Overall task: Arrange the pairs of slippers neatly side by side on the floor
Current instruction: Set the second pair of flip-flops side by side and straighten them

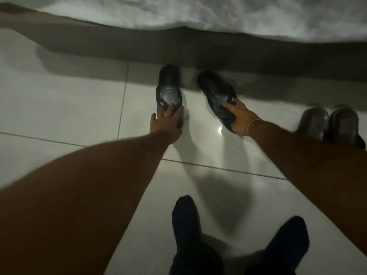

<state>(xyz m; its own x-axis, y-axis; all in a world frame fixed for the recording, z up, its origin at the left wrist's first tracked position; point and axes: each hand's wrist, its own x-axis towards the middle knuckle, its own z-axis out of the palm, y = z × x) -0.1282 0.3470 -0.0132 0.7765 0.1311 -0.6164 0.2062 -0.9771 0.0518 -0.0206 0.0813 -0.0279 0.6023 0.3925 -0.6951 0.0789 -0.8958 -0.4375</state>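
Two dark slippers lie on the white tiled floor near the bed's edge. The left slipper (169, 90) points straight away from me, and my left hand (165, 124) grips its heel end. The right slipper (217, 96) is angled with its toe turned to the left; my right hand (241, 120) holds its heel end, a thin band on the wrist. A gap of bare tile separates the two slippers. Another pair of grey slippers (327, 124) stands side by side at the right, partly behind my right forearm.
A bed with pale bedding (198, 12) runs across the top, its dark base (139, 50) just beyond the slippers. My two feet in dark socks (186, 221) stand at the bottom. Glossy white tiles (59, 108) spread to the left.
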